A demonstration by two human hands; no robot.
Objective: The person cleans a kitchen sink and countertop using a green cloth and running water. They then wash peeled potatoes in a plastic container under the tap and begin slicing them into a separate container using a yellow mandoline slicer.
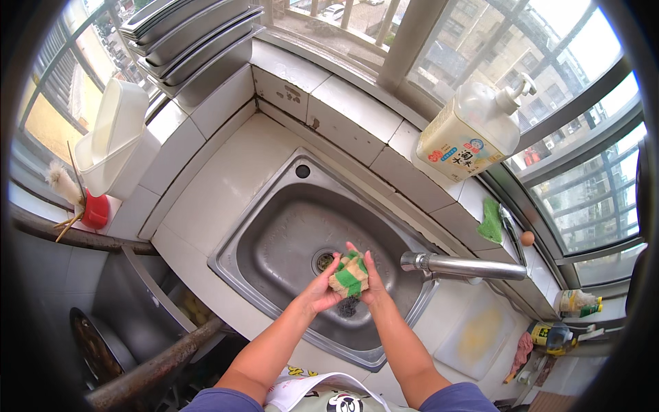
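A crumpled green and beige cloth [350,278] is held between my two hands over a stainless steel sink [288,216]. My left hand [323,289] cups it from the left side, and my right hand [375,280] presses on it from the right, fingers pointing away from me. Just below the cloth, a dark scouring pad [349,307] lies in the sink, partly hidden. The drain [324,260] shows to the left of my hands, with some bits in it. A chrome faucet [463,265] reaches over the sink's right edge.
Stacked metal pans [201,56] and white plastic containers [116,149] stand on the left ledge. A large pump bottle [463,134], a green scouring pad [490,221] and an egg [527,238] are on the window ledge. A stained cutting board [476,335] lies right of the sink.
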